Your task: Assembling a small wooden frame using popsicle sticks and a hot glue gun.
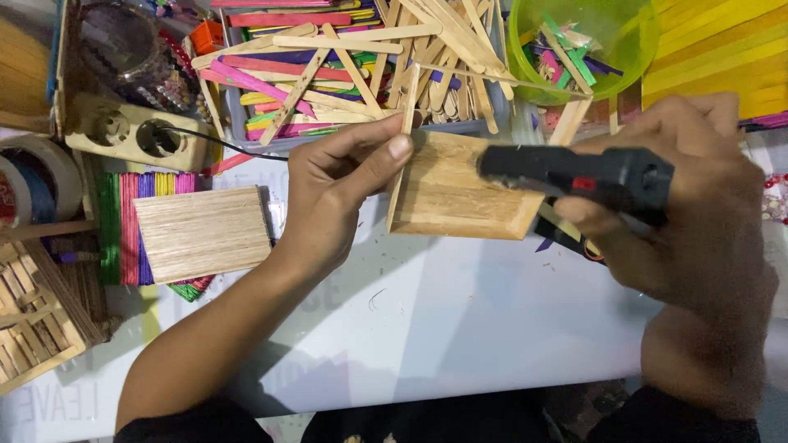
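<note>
The wooden stick panel (460, 193) is being held tilted just above the white table (427, 320), with the left hand (336, 193) closing its thumb and fingers on the panel's left edge and on a plain stick (405, 135) standing against that edge. The right hand (698, 221) is gripping a black glue gun (574, 176), whose nozzle is pointing left over the panel's upper right part. Behind are lying a tray of loose sticks (353, 66) and a green bowl (587, 45); a second flat panel (201, 234) is resting at left.
</note>
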